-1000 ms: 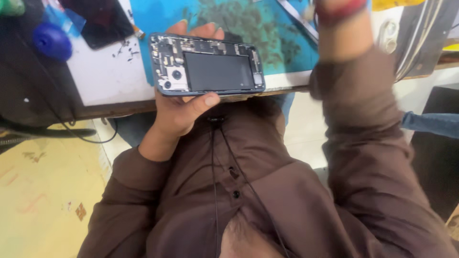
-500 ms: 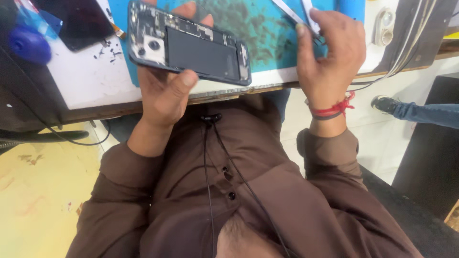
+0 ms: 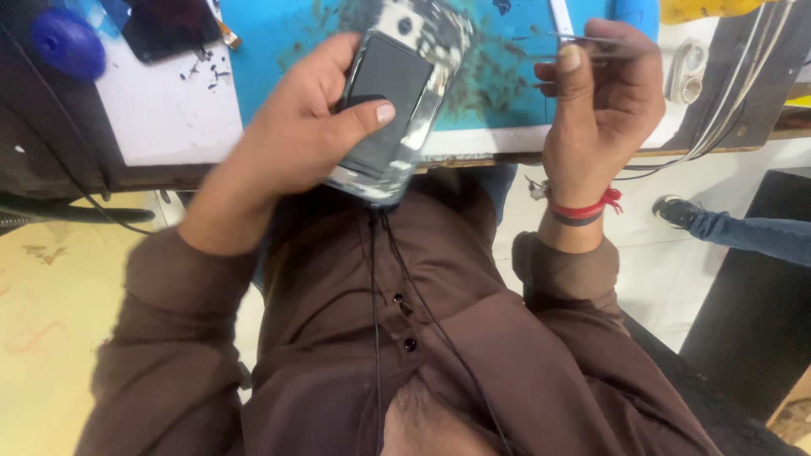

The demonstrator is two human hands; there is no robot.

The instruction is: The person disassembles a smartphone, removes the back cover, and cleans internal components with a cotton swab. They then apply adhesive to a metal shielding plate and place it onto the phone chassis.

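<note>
opened phone (image 3: pixel 395 101): back cover off, dark battery and circuit parts facing up; blurred, so small parts cannot be told.
long axis: runs from the lower end near the person's chest up and slightly right toward the worktop; camera end farthest from the body.
position: held in the air over the near edge of the worktop, above the brown shirt (image 3: pixel 405 338).
left hand (image 3: pixel 296 139): clamped on the phone, thumb lying across the battery, fingers wrapped behind its left side.
right hand (image 3: pixel 601 105): closed around thin metal tweezers (image 3: pixel 583 40), tips pointing left; just beside the phone, apart from it.
wrist: red thread band (image 3: pixel 583 209) on the right wrist.
worktop (image 3: pixel 169 110): white surface with a blue mat (image 3: pixel 287 38) stained dark, a black phone panel (image 3: pixel 165 25) at its left, a blue round cap (image 3: pixel 63 44) further left.
floor: another person's shoe (image 3: pixel 676 211) and jeans leg at right.
</note>
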